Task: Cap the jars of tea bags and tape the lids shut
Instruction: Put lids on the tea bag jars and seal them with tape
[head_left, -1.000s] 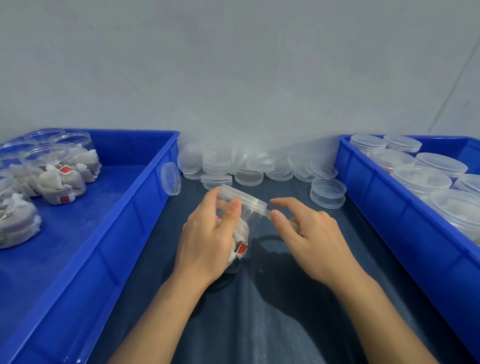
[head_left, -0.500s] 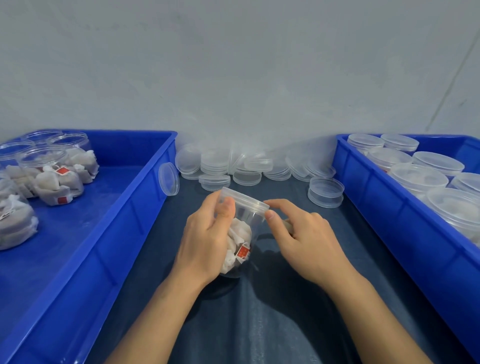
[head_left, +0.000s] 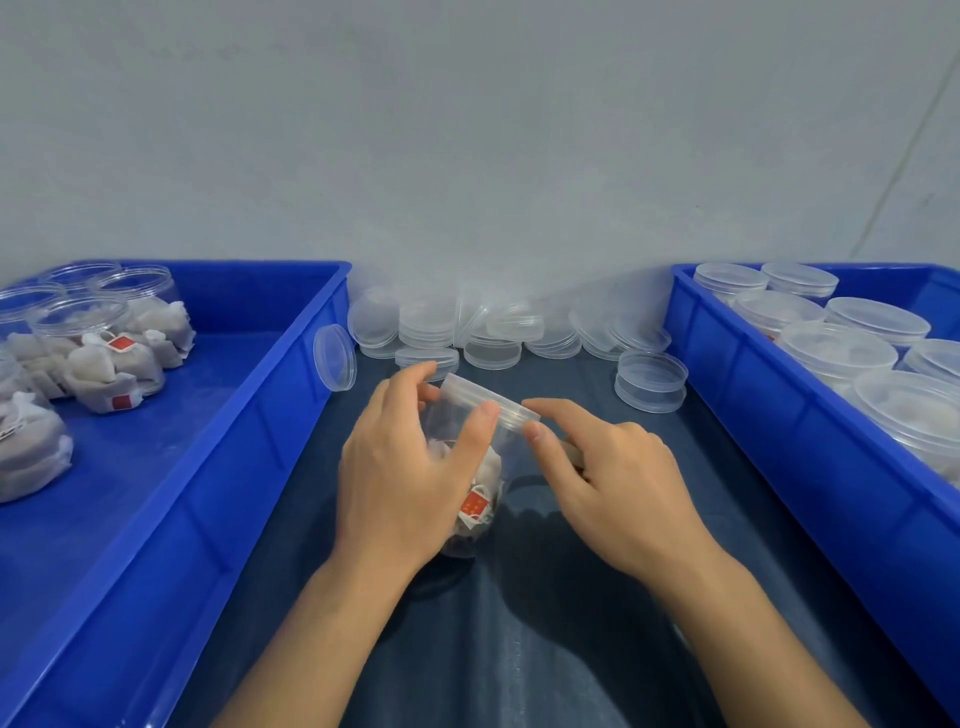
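Observation:
A clear plastic jar (head_left: 491, 475) of white tea bags with red tags sits tilted on the dark table, its clear lid (head_left: 496, 401) on top. My left hand (head_left: 405, 478) grips the jar's side, with the thumb reaching up to the lid's rim. My right hand (head_left: 618, 483) is at the lid's right edge, where its thumb tip touches the rim. A small brownish piece of the tape (head_left: 571, 453) shows between that thumb and the curled fingers. The rest of the tape is hidden under the hand.
A blue bin (head_left: 291, 415) on the left holds open jars of tea bags (head_left: 104, 353). A blue bin (head_left: 727, 374) on the right holds capped jars (head_left: 836, 353). Loose lids (head_left: 488, 332) are piled by the back wall. One lid (head_left: 335, 357) leans on the left bin, and a short stack (head_left: 649, 382) stands right.
My right hand has moved left from a stretched strip of tape to the lid's edge. My left hand keeps hold of the jar, which stays about where it was.

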